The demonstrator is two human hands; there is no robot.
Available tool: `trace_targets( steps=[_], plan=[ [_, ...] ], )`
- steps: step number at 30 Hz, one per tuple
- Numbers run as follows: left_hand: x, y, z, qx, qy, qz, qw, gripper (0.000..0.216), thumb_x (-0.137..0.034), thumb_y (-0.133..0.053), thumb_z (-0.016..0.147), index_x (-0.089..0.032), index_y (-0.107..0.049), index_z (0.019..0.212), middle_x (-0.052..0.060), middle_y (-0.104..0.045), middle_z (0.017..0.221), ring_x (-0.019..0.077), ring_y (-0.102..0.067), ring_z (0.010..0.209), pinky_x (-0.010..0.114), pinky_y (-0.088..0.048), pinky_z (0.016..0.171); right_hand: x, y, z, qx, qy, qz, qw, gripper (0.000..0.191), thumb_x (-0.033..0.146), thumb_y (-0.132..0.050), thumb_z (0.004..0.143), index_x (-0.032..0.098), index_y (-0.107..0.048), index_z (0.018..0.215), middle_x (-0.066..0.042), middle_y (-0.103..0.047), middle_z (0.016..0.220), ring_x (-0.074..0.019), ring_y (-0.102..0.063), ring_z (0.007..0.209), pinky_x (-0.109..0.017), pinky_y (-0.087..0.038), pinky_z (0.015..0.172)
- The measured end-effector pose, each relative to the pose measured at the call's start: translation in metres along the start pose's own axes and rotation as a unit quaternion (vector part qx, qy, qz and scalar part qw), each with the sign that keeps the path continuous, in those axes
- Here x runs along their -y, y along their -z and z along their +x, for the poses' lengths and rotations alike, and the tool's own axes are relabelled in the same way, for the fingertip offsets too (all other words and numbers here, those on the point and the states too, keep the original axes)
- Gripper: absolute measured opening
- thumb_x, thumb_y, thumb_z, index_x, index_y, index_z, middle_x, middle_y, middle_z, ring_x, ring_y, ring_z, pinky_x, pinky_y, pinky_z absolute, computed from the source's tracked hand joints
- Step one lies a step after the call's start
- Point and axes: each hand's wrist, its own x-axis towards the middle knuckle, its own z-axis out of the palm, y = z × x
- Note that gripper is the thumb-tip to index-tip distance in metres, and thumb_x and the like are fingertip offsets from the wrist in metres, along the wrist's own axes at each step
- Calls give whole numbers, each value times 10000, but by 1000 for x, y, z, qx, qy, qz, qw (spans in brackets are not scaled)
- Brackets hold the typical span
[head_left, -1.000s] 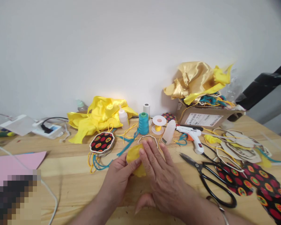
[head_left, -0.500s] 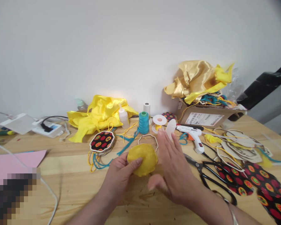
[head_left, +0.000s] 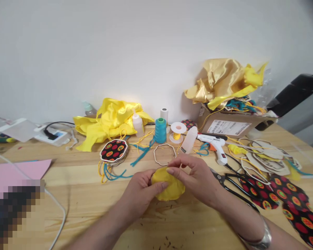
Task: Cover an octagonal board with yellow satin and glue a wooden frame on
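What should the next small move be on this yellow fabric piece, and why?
Probably smooth the pinched edge down: the right hand pinches the yellow fabric piece at its top rim while the left hand grips its left side, thumb on top.

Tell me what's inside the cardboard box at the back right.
Gold and yellow satin cloth spills from the cardboard box, with teal cord at its edge. Anything deeper is covered.

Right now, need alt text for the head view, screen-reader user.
Two bare hands hold a round yellow fabric pad over a wooden table: the left hand grips its left side, the right hand pinches its top edge. Behind it lie a scalloped frame, a teal thread spool and a white glue gun; black scissors lie at right.
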Motion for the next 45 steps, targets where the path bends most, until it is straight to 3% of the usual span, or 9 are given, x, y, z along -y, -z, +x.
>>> trace_targets(
  steps=[7,20,29,33,38,45],
  plan=[
    [2,0,-2,-3,0,31,1000,171,-317,-704,710,-165,-700,786,1,-652,649,173,-603,622,243,-467,603,1,0,0,36,-41,-8,998,234,255,-566,828,147,-646,637,8,-601,588,-109,-504,580,-221,-392,554],
    [0,0,-1,9,18,-8,1000,214,-324,-742,667,-156,-695,793,25,-678,678,197,-635,644,283,-491,624,-3,-5,-1,25,-57,16,998,267,303,-540,827,138,-623,634,10,-548,562,-103,-461,544,-215,-372,508],
    [-4,2,-3,35,-12,-39,999,259,-361,-693,738,-133,-713,859,48,-690,724,167,-618,658,253,-479,637,-4,-4,-2,24,-53,10,998,285,314,-541,829,146,-591,604,13,-538,555,-100,-449,531,-214,-370,495],
    [-6,2,0,-10,-46,-22,999,245,-349,-702,728,-159,-726,881,45,-713,773,171,-628,720,245,-491,670,-3,-5,-3,26,-44,5,999,290,318,-539,831,149,-587,600,12,-541,554,-103,-457,539,-214,-372,501],
    [-7,4,2,-110,-59,29,992,167,-324,-746,669,-167,-734,724,12,-703,670,135,-599,621,197,-476,584,-1,-7,-4,31,-45,-5,998,279,314,-541,821,145,-599,607,2,-568,566,-107,-473,547,-213,-365,500],
    [-3,6,-2,-118,-63,55,989,190,-352,-713,714,-172,-753,760,12,-700,651,136,-591,595,207,-469,568,-2,-8,-4,37,-43,-13,998,280,311,-533,822,144,-593,606,3,-558,566,-105,-459,548,-214,-357,504]
  ],
)
